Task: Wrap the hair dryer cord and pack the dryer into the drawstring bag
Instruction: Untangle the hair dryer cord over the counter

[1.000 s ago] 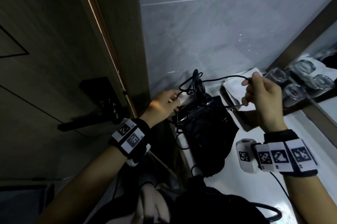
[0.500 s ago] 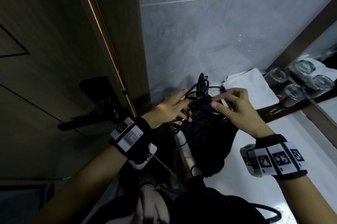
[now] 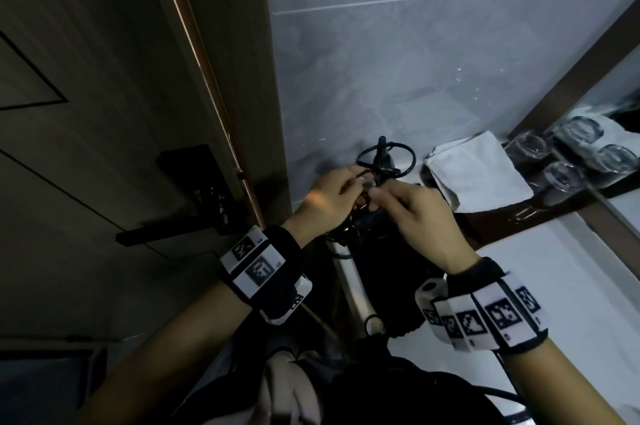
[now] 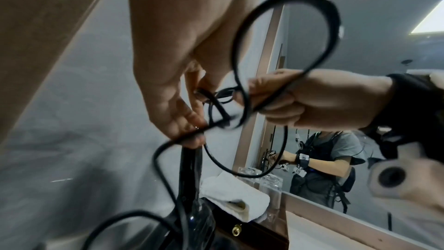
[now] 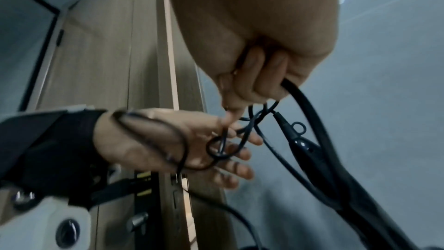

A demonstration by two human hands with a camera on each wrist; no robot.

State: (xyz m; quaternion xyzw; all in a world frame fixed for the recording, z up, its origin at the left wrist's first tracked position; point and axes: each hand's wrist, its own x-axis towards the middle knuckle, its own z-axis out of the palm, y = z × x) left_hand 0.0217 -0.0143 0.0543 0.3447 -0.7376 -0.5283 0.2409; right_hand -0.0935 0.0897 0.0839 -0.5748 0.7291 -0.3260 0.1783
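Observation:
The black hair dryer cord (image 3: 405,154) forms loops above the dryer, whose handle end (image 5: 300,144) points up between my hands. Below them stands a dark fabric bag (image 3: 391,272) on the counter edge; how much of the dryer sits inside it is hidden. My left hand (image 3: 353,185) pinches the cord between thumb and fingers (image 4: 192,132), with loops lying across its palm. My right hand (image 3: 381,196) grips a strand of the cord (image 5: 305,105) in curled fingers (image 5: 264,83). The two hands touch just over the dryer.
A folded white towel (image 3: 474,175) lies at the back right beside upturned glasses (image 3: 561,178) and a mirror. The white counter (image 3: 571,286) runs to the right. A wooden door with a black handle (image 3: 166,234) stands close on the left, a grey tiled wall behind.
My right hand, which held the cord stretched out to the right, has swung left and down to meet my left hand. The cord now sits in tighter loops above the dryer.

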